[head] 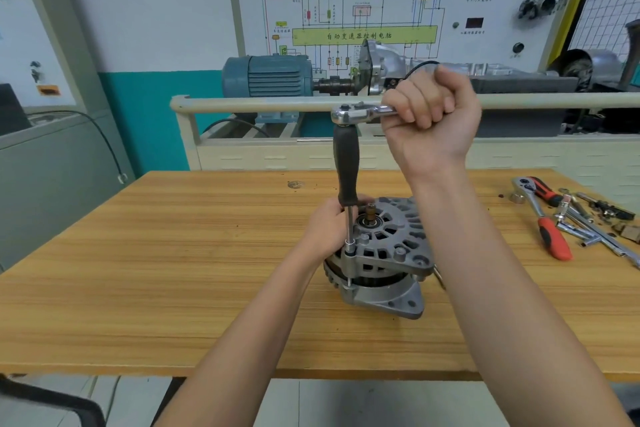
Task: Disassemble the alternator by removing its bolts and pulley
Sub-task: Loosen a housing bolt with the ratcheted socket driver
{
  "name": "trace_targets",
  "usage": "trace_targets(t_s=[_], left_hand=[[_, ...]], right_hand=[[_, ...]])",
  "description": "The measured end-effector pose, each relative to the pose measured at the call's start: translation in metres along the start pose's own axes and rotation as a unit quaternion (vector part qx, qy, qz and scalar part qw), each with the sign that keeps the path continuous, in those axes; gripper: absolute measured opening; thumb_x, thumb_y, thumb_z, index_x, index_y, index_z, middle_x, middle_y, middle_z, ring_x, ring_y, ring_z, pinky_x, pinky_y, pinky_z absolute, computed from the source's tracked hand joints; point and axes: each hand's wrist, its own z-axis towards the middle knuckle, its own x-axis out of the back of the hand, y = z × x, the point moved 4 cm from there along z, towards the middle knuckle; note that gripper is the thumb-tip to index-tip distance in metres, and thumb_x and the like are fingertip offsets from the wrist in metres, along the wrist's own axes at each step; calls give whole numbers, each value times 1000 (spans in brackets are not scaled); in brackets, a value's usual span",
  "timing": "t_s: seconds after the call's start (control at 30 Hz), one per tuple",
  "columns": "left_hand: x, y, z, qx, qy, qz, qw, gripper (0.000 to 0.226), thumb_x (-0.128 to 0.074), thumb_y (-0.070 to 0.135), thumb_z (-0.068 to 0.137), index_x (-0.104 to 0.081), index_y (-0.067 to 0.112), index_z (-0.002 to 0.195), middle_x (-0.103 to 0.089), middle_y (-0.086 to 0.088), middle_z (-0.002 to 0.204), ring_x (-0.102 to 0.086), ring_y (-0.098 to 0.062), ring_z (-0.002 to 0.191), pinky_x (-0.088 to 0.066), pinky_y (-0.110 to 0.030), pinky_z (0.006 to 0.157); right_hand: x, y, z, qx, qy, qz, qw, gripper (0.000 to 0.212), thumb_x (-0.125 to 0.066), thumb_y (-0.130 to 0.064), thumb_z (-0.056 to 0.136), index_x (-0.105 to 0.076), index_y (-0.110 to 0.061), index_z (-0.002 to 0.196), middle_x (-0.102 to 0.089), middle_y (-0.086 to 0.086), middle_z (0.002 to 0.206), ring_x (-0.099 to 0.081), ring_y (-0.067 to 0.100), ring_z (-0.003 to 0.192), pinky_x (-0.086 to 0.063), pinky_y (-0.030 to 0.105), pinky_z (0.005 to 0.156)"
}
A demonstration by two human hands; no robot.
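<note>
Bare surface (173,253) to your left and in front of the alternator (381,253). Right side's blocked: loose ratchets (550,229) etc.

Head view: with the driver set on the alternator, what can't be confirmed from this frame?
- Bolt head: covered by the socket.
- Ratchet handle: enclosed by the right hand.
- Left hand fingertips: hidden behind the alternator and the driver.
- Loose parts by the red-handled ratchet: too small to identify.
</note>
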Motion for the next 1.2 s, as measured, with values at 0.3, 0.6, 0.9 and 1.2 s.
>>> trace_targets(t_s=[0.3, 0.6, 0.9, 1.2], left_hand=[[0, 2, -3, 19, -14, -23, 999, 30, -39, 30, 98, -65, 23, 111, -63, -1, 116, -55, -21, 119, -39, -33, 101], [27, 80, -19, -110, -58, -346, 930, 31, -60, 41, 83, -60, 10, 81, -62, -2, 60, -58, -16, 51, -50, -26, 54], [18, 89, -17, -44, 173, -216, 960, 31, -60, 8, 93, -48, 17, 66, -52, 5, 58, -48, -6, 47, -41, -17, 43], [12, 92, -18, -11, 73, -309, 948, 44, -54, 0, 89, -30, 19, 57, -26, 8, 42, -18, -8, 35, -21, -18, 38]], right_hand=[[27, 3, 22, -55, 129, 91, 986, 44, -41, -6, 82, -32, -14, 40, -27, -2, 33, -26, 13, 27, -24, 21, 37], [-5, -7, -11, 62, 28, -57, 996, 45, -40, -8, 80, -35, -17, 36, -27, -4, 35, -22, 10, 33, -23, 23, 40], [-52, 28, -63, 331, -176, -555, 743, 33, -50, 1, 82, -45, -12, 52, -36, 6, 47, -32, 17, 46, -29, 28, 47], [-39, -2, -43, 203, -77, -322, 922, 42, -42, 3, 79, -25, -18, 47, -31, -5, 40, -26, 11, 39, -23, 28, 48]])
